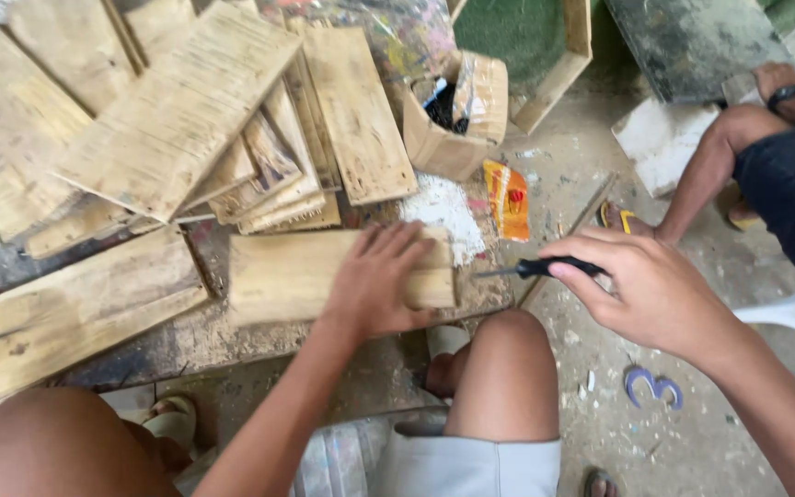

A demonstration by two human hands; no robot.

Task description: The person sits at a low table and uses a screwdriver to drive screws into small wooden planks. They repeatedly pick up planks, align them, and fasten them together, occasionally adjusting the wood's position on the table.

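Step in hand, by judgement: bracing and marking or cutting stock. Left hand (377, 281) spread flat, fingers open, pressing down on pale rectangular wooden board (292, 274) lying at near edge of paint-stained worktable (204, 340). Right hand (646, 294) closed around slim black-handled tool (537, 269), tip directed toward board's right end, just short of contact. Next move calls for steady downward pressure and accurate tip alignment. Tool tip too thin to identify; board's right portion hidden beneath left hand.
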